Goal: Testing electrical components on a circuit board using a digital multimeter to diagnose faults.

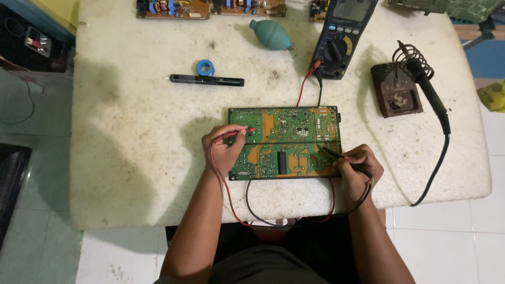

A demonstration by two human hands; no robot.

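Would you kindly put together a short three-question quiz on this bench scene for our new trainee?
1. True or false: the left hand holds the red probe against the green circuit board.
2. Which tool rests in the coiled stand at the table's right? A) black pen-shaped tool B) soldering iron C) teal blower bulb
3. Fill in: the right hand holds the ____ probe.

Key:
1. True
2. B, the soldering iron
3. black
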